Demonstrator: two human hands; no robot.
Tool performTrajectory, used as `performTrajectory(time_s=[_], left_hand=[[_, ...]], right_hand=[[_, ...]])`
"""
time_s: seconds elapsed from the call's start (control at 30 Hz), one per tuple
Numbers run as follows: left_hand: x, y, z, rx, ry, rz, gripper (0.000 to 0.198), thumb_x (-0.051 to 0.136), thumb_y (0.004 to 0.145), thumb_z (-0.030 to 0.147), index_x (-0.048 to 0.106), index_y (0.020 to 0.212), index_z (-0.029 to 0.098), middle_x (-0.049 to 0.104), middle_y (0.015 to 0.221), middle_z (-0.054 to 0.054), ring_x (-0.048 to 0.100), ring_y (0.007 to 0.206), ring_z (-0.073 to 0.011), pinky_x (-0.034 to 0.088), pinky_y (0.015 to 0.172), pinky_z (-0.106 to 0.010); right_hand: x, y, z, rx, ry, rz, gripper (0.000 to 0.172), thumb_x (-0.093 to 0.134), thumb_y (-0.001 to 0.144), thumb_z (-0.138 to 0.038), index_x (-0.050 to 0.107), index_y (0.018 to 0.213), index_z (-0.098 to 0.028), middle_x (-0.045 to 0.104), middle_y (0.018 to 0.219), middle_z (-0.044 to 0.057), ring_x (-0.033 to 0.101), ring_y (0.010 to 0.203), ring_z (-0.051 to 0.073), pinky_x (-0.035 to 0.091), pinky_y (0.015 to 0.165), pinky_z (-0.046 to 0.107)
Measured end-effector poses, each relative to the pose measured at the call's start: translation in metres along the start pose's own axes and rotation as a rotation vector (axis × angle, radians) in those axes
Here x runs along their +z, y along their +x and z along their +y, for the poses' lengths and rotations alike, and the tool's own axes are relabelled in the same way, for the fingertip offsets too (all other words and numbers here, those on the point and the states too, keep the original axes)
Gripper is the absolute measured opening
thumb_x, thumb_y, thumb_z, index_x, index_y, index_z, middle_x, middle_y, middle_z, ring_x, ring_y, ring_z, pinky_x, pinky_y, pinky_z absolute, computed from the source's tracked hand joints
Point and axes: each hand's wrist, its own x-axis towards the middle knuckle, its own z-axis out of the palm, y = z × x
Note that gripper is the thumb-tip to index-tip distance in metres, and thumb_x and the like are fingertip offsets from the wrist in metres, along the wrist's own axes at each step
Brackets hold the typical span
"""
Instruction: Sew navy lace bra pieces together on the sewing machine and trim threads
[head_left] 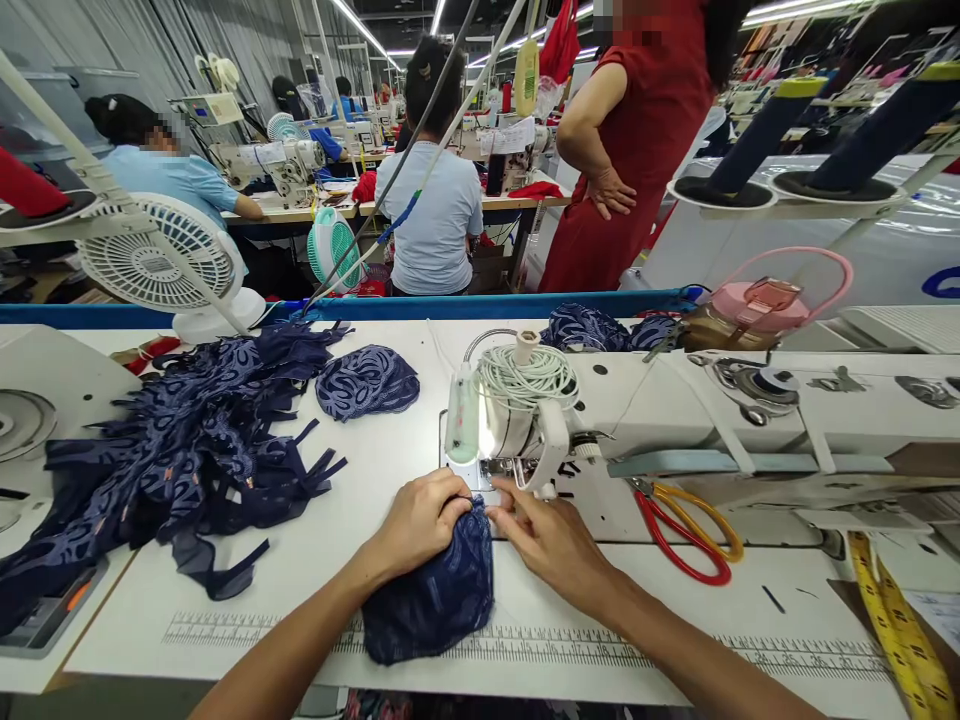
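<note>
A navy patterned fabric piece (435, 600) lies on the white table in front of the sewing machine (517, 430), its narrow top end close to the presser foot. My left hand (424, 525) is closed on the upper left edge of this piece, thumb and fingers pinching it. From the other side, my right hand (551, 545) has its bent fingertips at the top right edge of the cloth, close to the needle area. What lies between those fingertips is partly hidden. Green cord (529, 372) is coiled on the machine head.
Navy patterned strips (202, 430) are heaped at left, beside a stack of cut pieces (367, 382). Red and yellow scissors (686, 530) lie right of the machine, a tape measure (896, 630) farther right. A white fan (161, 255) stands behind; people work beyond.
</note>
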Motion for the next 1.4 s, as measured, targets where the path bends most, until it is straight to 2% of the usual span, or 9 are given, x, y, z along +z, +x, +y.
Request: performTrajectory(time_s=[0.1,0.33,0.43,0.57,0.67,0.8,1.0,1.2,1.4], left_hand=[[0.001,0.003,0.005,-0.031,-0.007,-0.018,0.021,0.048,0.092,0.026,0.066,0.083,0.02,0.064,0.083,-0.003,0.06,0.08,-0.0186,0.043,0.073,-0.028],[0.004,0.016,0.006,-0.213,0.002,0.063,0.012,0.057,0.084,0.027,0.067,0.081,0.021,0.069,0.089,-0.002,0.062,0.083,-0.0191,0.044,0.074,-0.027],[0.008,0.021,0.005,-0.256,0.022,0.088,0.009,0.058,0.082,0.025,0.066,0.079,0.021,0.069,0.087,-0.002,0.063,0.082,-0.0195,0.044,0.074,-0.028],[0.012,0.025,0.003,-0.255,0.033,0.103,0.01,0.058,0.082,0.026,0.066,0.081,0.021,0.068,0.087,-0.002,0.063,0.084,-0.0195,0.045,0.078,-0.028],[0.013,0.025,0.003,-0.26,0.041,0.118,0.011,0.057,0.083,0.026,0.066,0.082,0.021,0.068,0.086,-0.003,0.063,0.084,-0.0196,0.045,0.078,-0.027],[0.013,0.025,0.005,-0.275,0.053,0.124,0.012,0.057,0.083,0.026,0.067,0.081,0.021,0.067,0.081,-0.003,0.063,0.084,-0.0206,0.046,0.075,-0.025],[0.014,0.029,0.001,-0.266,0.015,0.148,0.008,0.057,0.077,0.021,0.063,0.071,0.021,0.063,0.07,-0.001,0.062,0.078,-0.02,0.044,0.069,-0.025],[0.017,0.036,-0.011,-0.266,-0.008,0.169,0.007,0.059,0.074,0.022,0.058,0.068,0.019,0.058,0.063,0.001,0.056,0.066,-0.0165,0.041,0.062,-0.024],[0.021,0.039,-0.021,-0.245,-0.033,0.159,0.012,0.06,0.074,0.024,0.055,0.063,0.02,0.055,0.059,0.002,0.054,0.064,-0.016,0.041,0.06,-0.024]], right_hand=[[0.003,0.008,-0.008,0.042,0.062,-0.093,0.025,0.042,0.096,-0.038,0.061,0.095,-0.022,0.064,0.068,-0.002,0.057,0.056,0.014,0.039,0.056,0.025],[0.009,0.017,-0.004,0.082,-0.065,0.02,0.026,0.041,0.095,-0.033,0.058,0.078,-0.022,0.059,0.057,-0.005,0.055,0.053,0.013,0.034,0.054,0.024],[0.013,0.01,0.007,0.02,-0.135,0.064,0.023,0.047,0.095,-0.034,0.061,0.082,-0.021,0.062,0.061,-0.002,0.057,0.056,0.014,0.034,0.054,0.025],[0.021,-0.001,0.023,-0.301,-0.304,0.213,0.025,0.046,0.099,-0.034,0.066,0.092,-0.02,0.068,0.082,0.004,0.061,0.069,0.016,0.035,0.056,0.027],[0.024,-0.005,0.027,-0.397,-0.35,0.297,0.025,0.046,0.1,-0.033,0.067,0.096,-0.02,0.068,0.084,0.005,0.061,0.075,0.017,0.039,0.061,0.03],[0.023,-0.006,0.024,-0.405,-0.378,0.319,0.024,0.048,0.1,-0.033,0.067,0.102,-0.019,0.068,0.084,0.005,0.061,0.079,0.019,0.044,0.068,0.033],[0.022,-0.005,0.023,-0.413,-0.48,0.328,0.022,0.052,0.098,-0.031,0.068,0.105,-0.019,0.069,0.087,0.006,0.062,0.078,0.019,0.044,0.069,0.034],[0.024,-0.001,0.023,-0.43,-0.571,0.354,0.023,0.055,0.096,-0.028,0.068,0.109,-0.015,0.069,0.08,0.007,0.059,0.068,0.017,0.043,0.064,0.032],[0.018,0.001,0.019,-0.421,-0.646,0.338,0.021,0.059,0.091,-0.022,0.069,0.109,-0.016,0.069,0.083,0.007,0.058,0.069,0.018,0.04,0.057,0.031]])
